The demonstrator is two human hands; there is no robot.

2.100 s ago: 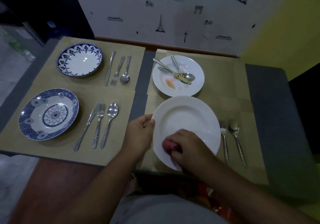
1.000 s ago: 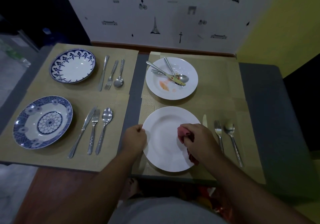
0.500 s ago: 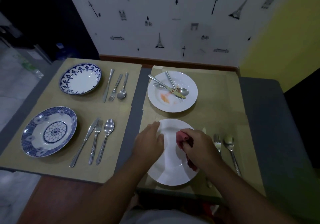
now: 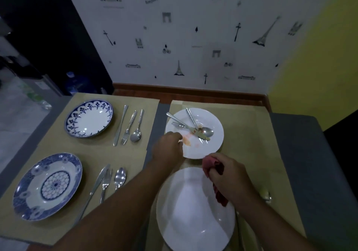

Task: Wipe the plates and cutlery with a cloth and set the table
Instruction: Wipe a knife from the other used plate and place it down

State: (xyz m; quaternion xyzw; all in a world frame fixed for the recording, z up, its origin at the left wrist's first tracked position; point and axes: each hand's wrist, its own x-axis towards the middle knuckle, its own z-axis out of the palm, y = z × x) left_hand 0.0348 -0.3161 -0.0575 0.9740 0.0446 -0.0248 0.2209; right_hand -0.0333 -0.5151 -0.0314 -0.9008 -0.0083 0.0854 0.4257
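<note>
A clean white plate [image 4: 191, 208] lies on the near right placemat. Beyond it sits a stained white plate [image 4: 211, 148] with a dirty knife, fork and spoon [image 4: 197, 131] lying across it. My left hand [image 4: 168, 148] grips the near left rim of that stained plate. My right hand [image 4: 226, 175] hovers over the clean plate's far right edge and clutches a bunched red cloth [image 4: 212, 166]. A spoon [image 4: 265, 194] shows just right of my right wrist; the rest of that cutlery is hidden by my arm.
On the left placemats stand a blue-rimmed bowl [image 4: 89, 121] and a blue patterned plate [image 4: 47, 185], each with a knife, fork and spoon [image 4: 128, 127] [image 4: 108, 181] beside it. A papered wall [image 4: 184, 37] closes the table's far side. Grey table edge [image 4: 310, 163] runs on the right.
My left hand has left the clean plate and reached forward to the stained plate's rim. My right hand with the cloth stays at the clean plate's far edge. The view has tilted upward.
</note>
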